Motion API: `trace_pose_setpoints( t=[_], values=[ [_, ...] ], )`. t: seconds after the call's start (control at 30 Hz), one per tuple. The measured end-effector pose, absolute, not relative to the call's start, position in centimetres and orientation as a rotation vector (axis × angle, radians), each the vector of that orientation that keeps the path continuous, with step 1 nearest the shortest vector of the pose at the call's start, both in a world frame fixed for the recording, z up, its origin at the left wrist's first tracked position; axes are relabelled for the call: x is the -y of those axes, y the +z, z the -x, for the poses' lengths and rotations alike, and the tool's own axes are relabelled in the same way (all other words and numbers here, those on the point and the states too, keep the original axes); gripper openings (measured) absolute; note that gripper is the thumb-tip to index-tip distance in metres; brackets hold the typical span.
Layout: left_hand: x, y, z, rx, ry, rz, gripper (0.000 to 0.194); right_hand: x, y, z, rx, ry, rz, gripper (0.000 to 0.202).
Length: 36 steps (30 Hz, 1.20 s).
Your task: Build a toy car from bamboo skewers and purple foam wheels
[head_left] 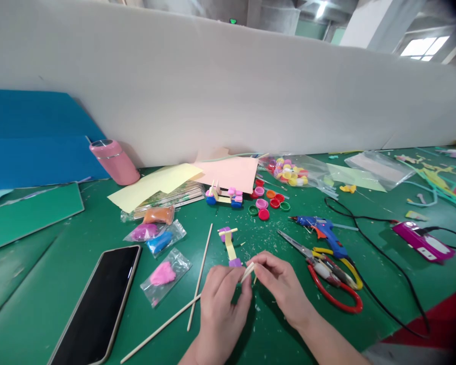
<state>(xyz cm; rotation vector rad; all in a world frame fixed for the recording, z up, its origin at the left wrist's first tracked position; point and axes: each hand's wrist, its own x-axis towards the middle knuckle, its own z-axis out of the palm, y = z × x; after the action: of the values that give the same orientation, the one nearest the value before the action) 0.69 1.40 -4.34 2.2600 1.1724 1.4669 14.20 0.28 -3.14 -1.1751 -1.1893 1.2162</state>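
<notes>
My left hand [223, 304] pinches short pale wooden sticks [248, 272] at the front middle of the table. The fingertips of my right hand [279, 284] close on the upper end of the same sticks. Just beyond my hands lies a small piece [230, 248] made of purple clay and a pale yellow strip, with a short stick across its far end. Two long wooden sticks [200, 276] [159, 329] cross to the left of my left hand. Farther back stands a small model [224, 196] with blue and pink clay parts.
On the left are a phone [97, 304], bagged clay [165, 274] and a pink bottle [116, 161]. Coloured caps [263, 214] lie beyond my hands. To the right are scissors [323, 268], a blue glue gun [323, 230], a black cable [383, 258] and a purple device [421, 242].
</notes>
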Motion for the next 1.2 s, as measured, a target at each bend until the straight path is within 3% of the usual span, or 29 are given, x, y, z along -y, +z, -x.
trace_pose_setpoints(
  t=[0.97, 1.2],
  values=[
    [-1.26, -4.19, -0.7, -1.121, 1.455, -2.273, 0.015, -0.46, -3.09, -13.65, 1.068, 1.147, 1.189, 0.023],
    [-1.32, -4.35, -0.81, -1.155, 1.406, -2.231, 0.015, -0.43, -3.73, -13.54, 1.035, 1.191, 1.172, 0.016]
  ],
)
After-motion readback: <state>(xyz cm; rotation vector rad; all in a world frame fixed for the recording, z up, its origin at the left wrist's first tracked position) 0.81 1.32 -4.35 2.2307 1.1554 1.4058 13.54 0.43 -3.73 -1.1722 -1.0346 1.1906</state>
